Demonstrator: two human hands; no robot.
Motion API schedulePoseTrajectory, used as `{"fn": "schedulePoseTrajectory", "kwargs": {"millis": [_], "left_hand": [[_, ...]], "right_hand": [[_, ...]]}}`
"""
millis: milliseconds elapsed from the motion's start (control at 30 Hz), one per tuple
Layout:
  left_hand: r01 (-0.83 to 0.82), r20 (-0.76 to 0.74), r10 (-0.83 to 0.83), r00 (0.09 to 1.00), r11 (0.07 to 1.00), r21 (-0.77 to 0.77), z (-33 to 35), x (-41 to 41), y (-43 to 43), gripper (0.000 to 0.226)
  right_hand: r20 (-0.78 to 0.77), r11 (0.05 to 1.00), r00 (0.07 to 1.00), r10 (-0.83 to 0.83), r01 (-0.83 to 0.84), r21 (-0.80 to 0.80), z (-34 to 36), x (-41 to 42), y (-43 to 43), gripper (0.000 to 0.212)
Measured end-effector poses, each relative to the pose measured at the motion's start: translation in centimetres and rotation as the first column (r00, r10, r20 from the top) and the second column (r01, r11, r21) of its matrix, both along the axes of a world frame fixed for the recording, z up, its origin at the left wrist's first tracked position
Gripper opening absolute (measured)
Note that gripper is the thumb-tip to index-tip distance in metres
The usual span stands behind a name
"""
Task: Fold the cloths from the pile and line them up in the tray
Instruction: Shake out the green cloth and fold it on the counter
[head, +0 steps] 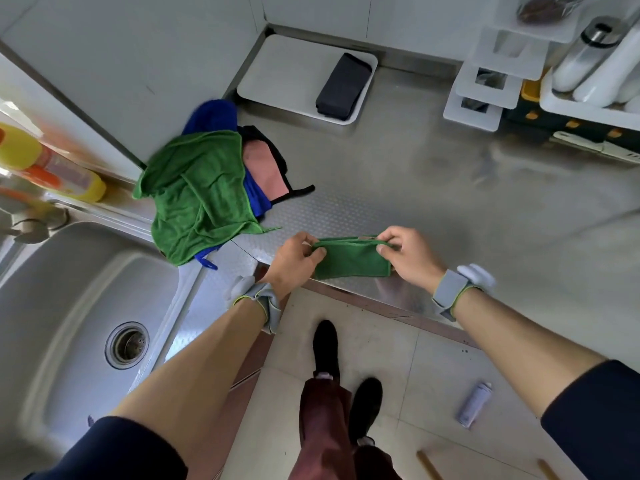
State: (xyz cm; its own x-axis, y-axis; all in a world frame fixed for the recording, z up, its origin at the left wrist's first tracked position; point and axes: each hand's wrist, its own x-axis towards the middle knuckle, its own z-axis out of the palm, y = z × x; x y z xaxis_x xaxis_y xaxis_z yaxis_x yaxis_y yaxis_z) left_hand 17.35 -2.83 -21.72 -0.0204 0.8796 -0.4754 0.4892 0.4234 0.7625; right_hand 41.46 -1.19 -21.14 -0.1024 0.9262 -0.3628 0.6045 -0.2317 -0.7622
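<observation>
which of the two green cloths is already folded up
The small green cloth pinched between the left hand and right hand at the counter edge. The other green cloth lies unfolded and rumpled atop the pile.

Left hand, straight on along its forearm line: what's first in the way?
The left hand pinches the folded green cloth, so that is first. Beyond it the line crosses bare counter, perhaps reaching the white stepped rack; depth is unclear.

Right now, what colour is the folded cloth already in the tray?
Black or very dark, seen in the head view: folded cloth in the white tray.
</observation>
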Motion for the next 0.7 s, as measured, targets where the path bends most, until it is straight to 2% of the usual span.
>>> {"fn": "schedulePoseTrajectory", "kwargs": {"millis": [200,300,467,567,633,700], "left_hand": [[-0.152,-0.015,0.152,0.988,0.986,-0.073,-0.9,0.6,0.9,0.017],[-0.181,-0.049,0.177,0.983,0.977,-0.113,-1.0,0.7,1.4,0.022],[-0.204,-0.096,0.192,0.977,0.968,-0.147,-0.7,1.0,1.6,0.036],[-0.219,-0.124,0.205,0.971,0.969,-0.112,-0.7,1.2,1.3,0.038],[-0.228,-0.123,0.214,0.969,0.968,-0.105,-0.6,1.3,1.2,0.038],[-0.228,-0.131,0.214,0.968,0.968,-0.102,-0.3,1.4,1.1,0.040]], "right_hand": [[0.106,0.998,0.993,-0.059,0.058,0.016,-1.2,-0.8,1.0,0.008],[0.151,0.995,0.984,-0.093,0.089,0.034,-1.4,-1.2,1.0,0.004],[0.330,0.982,0.929,-0.165,0.124,0.143,-0.5,-2.2,0.6,0.023],[0.417,0.949,0.897,-0.147,0.008,0.316,0.3,-2.8,-0.7,0.027],[0.513,0.870,0.855,-0.076,-0.194,0.453,0.6,-3.2,-1.9,0.021],[0.601,0.788,0.799,0.033,-0.390,0.476,0.2,-3.7,-3.3,0.024]]}}
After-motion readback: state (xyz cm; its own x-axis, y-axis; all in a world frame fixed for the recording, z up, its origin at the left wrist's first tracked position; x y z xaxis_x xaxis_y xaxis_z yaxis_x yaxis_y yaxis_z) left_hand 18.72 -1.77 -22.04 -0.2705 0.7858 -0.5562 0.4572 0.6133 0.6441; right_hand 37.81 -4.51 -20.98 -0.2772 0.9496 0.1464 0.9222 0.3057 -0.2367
